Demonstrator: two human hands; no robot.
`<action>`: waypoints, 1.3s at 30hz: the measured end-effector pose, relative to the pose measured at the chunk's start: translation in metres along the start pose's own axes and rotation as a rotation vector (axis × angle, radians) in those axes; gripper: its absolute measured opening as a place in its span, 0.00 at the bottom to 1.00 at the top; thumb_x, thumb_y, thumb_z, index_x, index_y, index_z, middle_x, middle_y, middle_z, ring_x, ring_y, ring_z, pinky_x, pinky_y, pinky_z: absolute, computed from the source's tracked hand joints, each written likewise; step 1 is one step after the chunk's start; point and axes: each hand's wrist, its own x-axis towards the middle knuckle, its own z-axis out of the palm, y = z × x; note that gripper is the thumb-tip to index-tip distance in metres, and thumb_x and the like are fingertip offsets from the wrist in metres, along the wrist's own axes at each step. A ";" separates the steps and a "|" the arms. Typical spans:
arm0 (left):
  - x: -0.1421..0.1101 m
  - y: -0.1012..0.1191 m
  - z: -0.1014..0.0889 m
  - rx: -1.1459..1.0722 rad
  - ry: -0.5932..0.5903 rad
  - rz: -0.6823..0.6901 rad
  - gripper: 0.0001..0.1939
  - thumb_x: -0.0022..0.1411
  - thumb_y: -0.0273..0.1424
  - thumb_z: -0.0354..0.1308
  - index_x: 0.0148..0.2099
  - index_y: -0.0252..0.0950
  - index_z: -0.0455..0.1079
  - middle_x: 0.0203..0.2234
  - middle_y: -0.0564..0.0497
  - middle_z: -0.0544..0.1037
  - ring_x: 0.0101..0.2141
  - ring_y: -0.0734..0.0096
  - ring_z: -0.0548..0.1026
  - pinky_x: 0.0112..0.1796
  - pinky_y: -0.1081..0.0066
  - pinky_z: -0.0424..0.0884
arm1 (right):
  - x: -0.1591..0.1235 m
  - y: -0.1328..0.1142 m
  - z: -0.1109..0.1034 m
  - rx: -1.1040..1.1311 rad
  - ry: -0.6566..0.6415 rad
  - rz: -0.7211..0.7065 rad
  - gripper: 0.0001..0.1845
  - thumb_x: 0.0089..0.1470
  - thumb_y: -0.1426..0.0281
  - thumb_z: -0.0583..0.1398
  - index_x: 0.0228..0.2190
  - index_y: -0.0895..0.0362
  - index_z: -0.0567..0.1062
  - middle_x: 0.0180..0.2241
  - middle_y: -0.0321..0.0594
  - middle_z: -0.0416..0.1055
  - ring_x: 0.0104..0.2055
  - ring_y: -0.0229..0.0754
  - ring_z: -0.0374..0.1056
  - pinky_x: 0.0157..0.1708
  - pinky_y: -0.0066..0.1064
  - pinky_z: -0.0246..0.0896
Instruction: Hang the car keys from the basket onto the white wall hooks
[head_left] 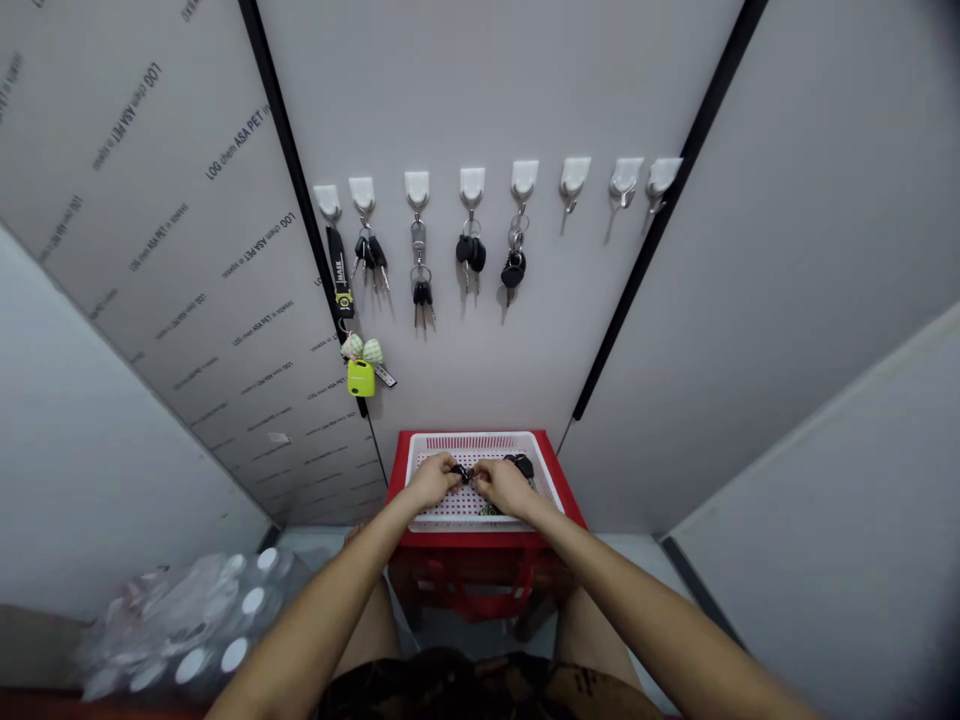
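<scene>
Keys [462, 475], small and black as far as I can tell, are between my two hands, just over the white basket [480, 441]. They make a little dark lump with a few lighter bits on it, but they look too tiny for me to count them or see their shape well. My left hand [433, 480] pinches one side of the lump with its fingertips. My right hand [504, 487] pinches the other side, so the two hands are near each other, with the keys filling the gap. The basket has lots of small holes in its bottom and slots in its far wall. It sits on a red desk [480, 540]. By my right hand, a black thing [523, 464] lies in the basket. Something greenish [489, 510] peeks out beside that same hand; I can't tell what it is. On the wall [525, 60] in front is a row of white hooks [417, 188]. Four bunches [373, 252] hang there, with black tops and thin silver blades. The hook at the far left holds a black strap [337, 262], and below it hang a bright yellow-green tag [361, 379] and pale green puffs [373, 351]. Down on the left I see white-capped bottles [234, 656].
</scene>
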 end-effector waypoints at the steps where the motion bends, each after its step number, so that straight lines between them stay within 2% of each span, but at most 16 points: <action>1: 0.002 -0.001 0.002 -0.075 -0.011 -0.017 0.04 0.44 0.22 0.46 0.26 0.33 0.58 0.13 0.58 0.65 0.18 0.80 0.65 0.24 0.78 0.60 | 0.000 0.001 0.000 0.018 0.009 -0.002 0.12 0.38 0.74 0.51 0.28 0.58 0.70 0.21 0.38 0.68 0.23 0.35 0.61 0.24 0.24 0.51; 5: 0.005 -0.003 0.004 -0.386 -0.047 -0.077 0.01 0.46 0.24 0.47 0.26 0.32 0.58 0.14 0.58 0.66 0.16 0.83 0.64 0.23 0.79 0.60 | 0.001 0.001 0.000 0.072 0.100 -0.070 0.19 0.36 0.77 0.52 0.36 0.58 0.66 0.27 0.39 0.67 0.27 0.36 0.61 0.30 0.25 0.53; 7: 0.005 -0.003 0.003 -0.434 -0.060 -0.088 0.02 0.45 0.25 0.49 0.25 0.32 0.59 0.14 0.58 0.66 0.16 0.83 0.64 0.22 0.79 0.59 | 0.002 0.001 0.000 0.075 0.132 -0.124 0.19 0.36 0.78 0.52 0.36 0.58 0.66 0.30 0.40 0.67 0.31 0.36 0.61 0.32 0.25 0.53; 12: 0.004 0.002 0.000 -0.483 -0.072 -0.107 0.00 0.44 0.24 0.49 0.24 0.32 0.59 0.13 0.58 0.66 0.15 0.84 0.63 0.21 0.80 0.57 | 0.003 -0.001 -0.001 0.051 0.143 -0.160 0.09 0.37 0.75 0.53 0.26 0.59 0.69 0.27 0.40 0.66 0.30 0.37 0.60 0.30 0.27 0.53; 15: 0.004 0.006 -0.001 -0.513 -0.009 -0.068 0.02 0.45 0.22 0.47 0.23 0.32 0.58 0.12 0.59 0.64 0.15 0.85 0.62 0.20 0.80 0.56 | 0.001 -0.004 -0.003 0.057 0.169 -0.142 0.06 0.40 0.72 0.52 0.23 0.59 0.68 0.23 0.39 0.65 0.26 0.37 0.59 0.27 0.27 0.53; 17: 0.004 0.008 -0.002 -0.529 0.066 -0.022 0.02 0.45 0.22 0.47 0.23 0.32 0.58 0.13 0.59 0.64 0.15 0.85 0.61 0.21 0.80 0.57 | -0.002 -0.006 -0.005 0.083 0.215 -0.142 0.07 0.40 0.73 0.51 0.23 0.59 0.68 0.24 0.40 0.65 0.27 0.37 0.59 0.28 0.27 0.53; 21: 0.003 0.008 -0.003 -0.533 0.184 0.069 0.02 0.42 0.21 0.48 0.23 0.32 0.59 0.16 0.58 0.65 0.20 0.83 0.63 0.26 0.79 0.59 | -0.006 -0.009 -0.009 0.167 0.253 -0.246 0.10 0.37 0.78 0.50 0.26 0.58 0.68 0.27 0.39 0.65 0.32 0.37 0.59 0.33 0.27 0.53; 25: 0.002 0.008 -0.005 -0.493 0.210 0.120 0.03 0.39 0.21 0.50 0.22 0.32 0.60 0.18 0.58 0.65 0.23 0.80 0.64 0.30 0.77 0.59 | -0.009 -0.011 -0.014 0.300 0.219 -0.315 0.10 0.38 0.77 0.51 0.26 0.58 0.68 0.28 0.38 0.66 0.33 0.36 0.59 0.35 0.27 0.53; 27: 0.001 0.008 -0.006 -0.476 0.203 0.135 0.04 0.38 0.21 0.50 0.23 0.32 0.61 0.18 0.57 0.66 0.24 0.79 0.64 0.31 0.76 0.59 | -0.010 -0.011 -0.014 0.361 0.178 -0.281 0.07 0.41 0.73 0.50 0.24 0.59 0.68 0.26 0.38 0.66 0.30 0.36 0.60 0.32 0.27 0.54; 29: -0.001 0.009 -0.007 -0.465 0.184 0.147 0.05 0.38 0.22 0.51 0.23 0.32 0.62 0.19 0.56 0.67 0.25 0.78 0.64 0.32 0.75 0.59 | -0.008 -0.010 -0.012 0.387 0.159 -0.206 0.10 0.43 0.70 0.49 0.21 0.60 0.68 0.21 0.37 0.65 0.26 0.35 0.60 0.28 0.26 0.55; 32: -0.004 0.010 -0.008 -0.463 0.151 0.164 0.05 0.38 0.22 0.51 0.24 0.32 0.64 0.20 0.56 0.67 0.25 0.78 0.64 0.33 0.74 0.59 | -0.005 -0.006 -0.007 0.410 0.216 -0.113 0.09 0.42 0.71 0.50 0.27 0.61 0.68 0.22 0.37 0.65 0.24 0.34 0.60 0.26 0.26 0.55; 35: -0.005 0.011 -0.008 -0.495 0.091 0.186 0.06 0.37 0.21 0.51 0.23 0.32 0.64 0.20 0.56 0.67 0.26 0.78 0.64 0.34 0.74 0.59 | -0.003 -0.004 -0.005 0.403 0.244 -0.159 0.14 0.39 0.74 0.52 0.34 0.59 0.67 0.30 0.40 0.66 0.30 0.35 0.60 0.32 0.28 0.54; 39: -0.006 0.010 -0.008 -0.540 0.010 0.178 0.06 0.37 0.21 0.51 0.24 0.32 0.63 0.21 0.56 0.67 0.26 0.78 0.64 0.33 0.75 0.59 | -0.002 -0.005 -0.006 0.391 0.199 -0.204 0.09 0.40 0.73 0.51 0.27 0.59 0.69 0.28 0.40 0.66 0.31 0.36 0.60 0.33 0.28 0.53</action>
